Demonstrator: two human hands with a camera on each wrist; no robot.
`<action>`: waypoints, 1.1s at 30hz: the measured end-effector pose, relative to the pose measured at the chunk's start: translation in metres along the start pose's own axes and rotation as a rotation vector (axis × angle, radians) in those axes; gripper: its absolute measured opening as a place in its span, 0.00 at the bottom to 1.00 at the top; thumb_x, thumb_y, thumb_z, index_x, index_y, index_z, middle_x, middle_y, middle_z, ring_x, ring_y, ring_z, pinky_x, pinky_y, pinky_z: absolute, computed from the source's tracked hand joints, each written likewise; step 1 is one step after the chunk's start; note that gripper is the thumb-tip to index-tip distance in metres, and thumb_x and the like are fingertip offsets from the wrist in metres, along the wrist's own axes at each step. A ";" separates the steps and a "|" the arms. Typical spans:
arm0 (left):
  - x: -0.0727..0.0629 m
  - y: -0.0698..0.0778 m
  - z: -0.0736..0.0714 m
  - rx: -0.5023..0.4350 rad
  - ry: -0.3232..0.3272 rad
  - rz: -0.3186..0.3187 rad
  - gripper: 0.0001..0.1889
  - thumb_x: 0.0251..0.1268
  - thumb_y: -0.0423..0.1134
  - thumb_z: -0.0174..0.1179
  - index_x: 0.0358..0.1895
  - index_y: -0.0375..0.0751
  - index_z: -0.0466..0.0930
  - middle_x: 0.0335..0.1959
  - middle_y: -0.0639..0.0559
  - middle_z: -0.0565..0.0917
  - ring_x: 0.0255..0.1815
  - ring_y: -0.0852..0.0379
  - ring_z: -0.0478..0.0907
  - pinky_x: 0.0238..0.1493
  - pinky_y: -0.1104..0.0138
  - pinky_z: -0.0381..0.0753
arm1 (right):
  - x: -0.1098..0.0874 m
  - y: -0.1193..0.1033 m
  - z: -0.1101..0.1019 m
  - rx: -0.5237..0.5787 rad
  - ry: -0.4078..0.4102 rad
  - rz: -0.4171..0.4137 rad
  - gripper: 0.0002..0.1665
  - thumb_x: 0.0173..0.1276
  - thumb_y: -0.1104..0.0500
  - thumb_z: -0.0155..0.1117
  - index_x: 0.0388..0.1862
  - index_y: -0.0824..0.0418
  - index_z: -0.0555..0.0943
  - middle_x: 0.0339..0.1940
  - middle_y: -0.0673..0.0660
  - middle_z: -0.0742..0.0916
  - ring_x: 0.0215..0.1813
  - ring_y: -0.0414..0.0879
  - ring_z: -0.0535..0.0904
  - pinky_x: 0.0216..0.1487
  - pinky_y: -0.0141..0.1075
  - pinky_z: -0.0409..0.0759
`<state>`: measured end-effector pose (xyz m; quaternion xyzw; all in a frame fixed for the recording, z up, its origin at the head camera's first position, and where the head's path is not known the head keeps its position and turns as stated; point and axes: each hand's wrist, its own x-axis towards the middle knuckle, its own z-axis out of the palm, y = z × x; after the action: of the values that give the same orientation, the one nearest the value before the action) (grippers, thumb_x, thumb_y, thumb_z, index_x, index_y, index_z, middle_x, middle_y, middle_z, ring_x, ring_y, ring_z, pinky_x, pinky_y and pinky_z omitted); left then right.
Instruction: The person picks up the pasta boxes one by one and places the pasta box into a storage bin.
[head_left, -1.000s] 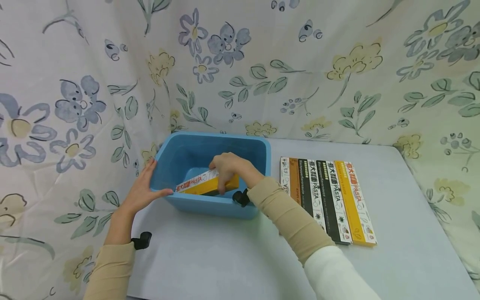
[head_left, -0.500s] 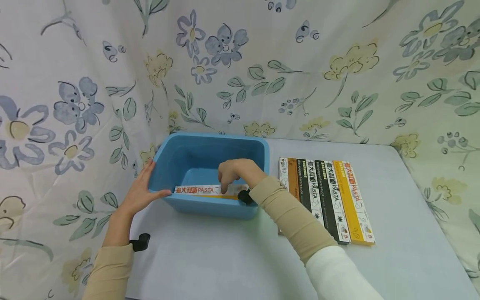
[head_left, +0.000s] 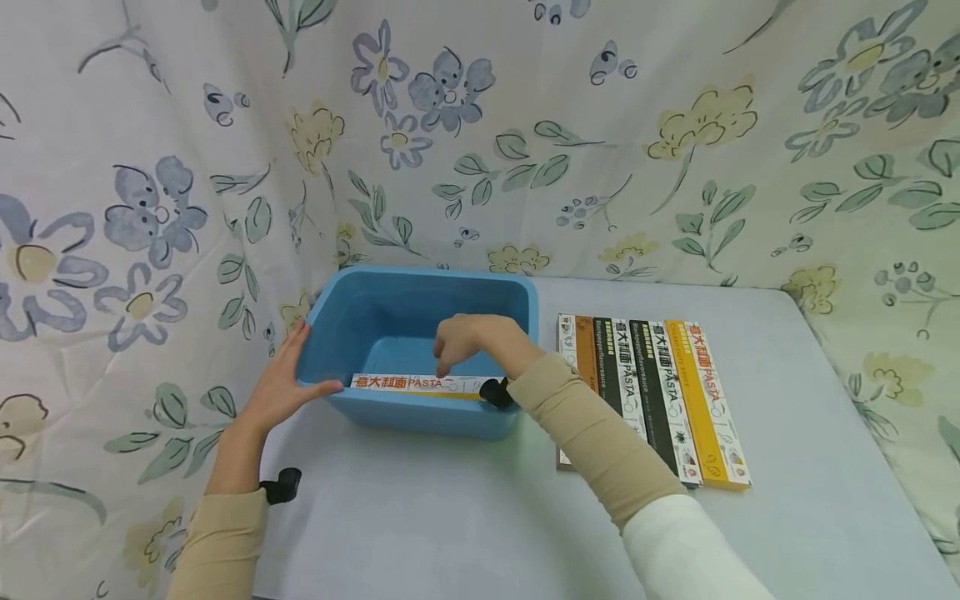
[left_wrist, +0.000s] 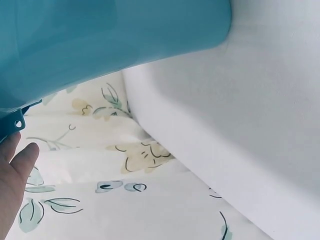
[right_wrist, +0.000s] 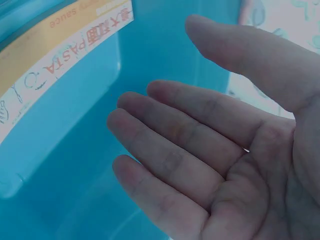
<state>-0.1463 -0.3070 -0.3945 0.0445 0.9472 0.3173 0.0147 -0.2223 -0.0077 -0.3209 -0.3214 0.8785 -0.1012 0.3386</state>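
Note:
A blue plastic bin stands on the table near the curtain. My left hand rests at its left front corner, fingers straight along the left side and thumb at the front rim. In the left wrist view, the left hand's fingertips are at the bin's lip. A yellow and white pasta box lies inside along the front wall, its lower part hidden by that wall. My right hand is inside the bin, close to the box. The right wrist view shows its fingers spread, with nothing in the palm.
Right of the bin, several long pasta boxes lie side by side: a brown one, black ones and a yellow one. A floral curtain rises behind and left of the white table.
My right hand lowered the tilted pasta box flat against the bin's front wall, let go and drew slightly off it. The left hand has stayed at the corner.

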 end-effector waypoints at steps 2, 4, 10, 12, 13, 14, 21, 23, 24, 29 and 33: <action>0.000 0.000 0.000 0.002 0.002 -0.003 0.59 0.55 0.57 0.68 0.79 0.40 0.34 0.79 0.37 0.37 0.76 0.29 0.38 0.62 0.27 0.48 | -0.006 0.002 -0.002 0.033 0.029 -0.010 0.27 0.70 0.51 0.62 0.65 0.58 0.76 0.66 0.55 0.77 0.68 0.51 0.70 0.63 0.43 0.73; 0.000 0.000 0.001 0.002 0.003 -0.006 0.59 0.55 0.57 0.67 0.79 0.40 0.34 0.79 0.37 0.37 0.76 0.29 0.38 0.62 0.27 0.48 | -0.012 0.006 -0.003 0.070 0.061 -0.028 0.27 0.70 0.51 0.62 0.66 0.59 0.75 0.65 0.55 0.78 0.66 0.50 0.72 0.61 0.42 0.74; 0.000 -0.002 0.001 -0.003 0.017 0.002 0.59 0.55 0.56 0.68 0.78 0.39 0.35 0.79 0.37 0.37 0.76 0.29 0.38 0.62 0.27 0.48 | -0.032 0.028 -0.005 0.221 0.195 -0.184 0.29 0.69 0.54 0.63 0.67 0.63 0.74 0.61 0.57 0.81 0.61 0.48 0.77 0.58 0.37 0.76; 0.001 -0.003 0.002 -0.003 0.023 0.005 0.59 0.55 0.54 0.68 0.78 0.39 0.35 0.79 0.36 0.38 0.76 0.30 0.38 0.62 0.28 0.49 | -0.038 0.037 -0.003 0.273 0.265 -0.247 0.30 0.69 0.55 0.64 0.67 0.65 0.73 0.62 0.59 0.81 0.62 0.49 0.77 0.59 0.37 0.76; 0.001 -0.003 0.002 -0.002 0.025 0.006 0.58 0.54 0.54 0.68 0.78 0.39 0.36 0.79 0.36 0.38 0.76 0.30 0.38 0.62 0.28 0.49 | -0.041 0.041 -0.001 0.309 0.304 -0.275 0.30 0.69 0.56 0.64 0.67 0.66 0.73 0.63 0.60 0.80 0.63 0.51 0.76 0.60 0.37 0.75; 0.002 -0.003 0.002 -0.003 0.025 0.007 0.58 0.54 0.54 0.68 0.78 0.39 0.36 0.78 0.36 0.39 0.76 0.30 0.38 0.62 0.28 0.49 | -0.044 0.044 0.001 0.339 0.349 -0.303 0.30 0.69 0.56 0.64 0.67 0.67 0.72 0.63 0.61 0.79 0.64 0.51 0.75 0.62 0.38 0.74; -0.001 -0.001 0.002 -0.010 0.021 0.005 0.59 0.54 0.56 0.68 0.79 0.39 0.35 0.79 0.38 0.37 0.76 0.30 0.38 0.62 0.27 0.48 | -0.062 0.063 0.026 0.520 0.709 -0.416 0.28 0.68 0.61 0.64 0.65 0.70 0.72 0.64 0.63 0.79 0.66 0.54 0.73 0.65 0.41 0.72; -0.001 -0.001 0.002 -0.015 0.021 0.007 0.59 0.55 0.55 0.68 0.79 0.40 0.35 0.79 0.39 0.37 0.76 0.31 0.37 0.62 0.28 0.48 | -0.068 0.067 0.035 0.577 0.810 -0.426 0.28 0.68 0.64 0.64 0.65 0.70 0.73 0.63 0.63 0.79 0.66 0.55 0.73 0.65 0.42 0.72; -0.001 -0.001 0.002 -0.016 0.020 0.007 0.59 0.55 0.55 0.68 0.79 0.40 0.35 0.79 0.39 0.37 0.76 0.31 0.37 0.62 0.28 0.48 | -0.071 0.069 0.038 0.606 0.857 -0.425 0.28 0.67 0.65 0.64 0.65 0.70 0.73 0.63 0.63 0.79 0.66 0.54 0.74 0.64 0.42 0.72; -0.001 -0.001 0.002 -0.014 0.017 0.011 0.59 0.55 0.56 0.68 0.79 0.40 0.35 0.79 0.38 0.37 0.76 0.31 0.37 0.63 0.28 0.48 | -0.087 0.080 0.057 0.747 1.060 -0.388 0.29 0.65 0.70 0.64 0.65 0.72 0.71 0.64 0.66 0.78 0.67 0.55 0.72 0.65 0.39 0.71; 0.000 -0.002 0.002 -0.006 0.024 0.017 0.59 0.55 0.57 0.68 0.79 0.39 0.35 0.79 0.38 0.38 0.76 0.30 0.38 0.62 0.28 0.48 | -0.100 0.094 0.070 0.800 1.189 -0.283 0.31 0.66 0.69 0.64 0.67 0.72 0.69 0.66 0.65 0.76 0.68 0.55 0.71 0.65 0.36 0.69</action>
<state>-0.1459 -0.3072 -0.3976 0.0486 0.9458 0.3210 0.0009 -0.1668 0.1311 -0.3579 -0.1744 0.7596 -0.6148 -0.1204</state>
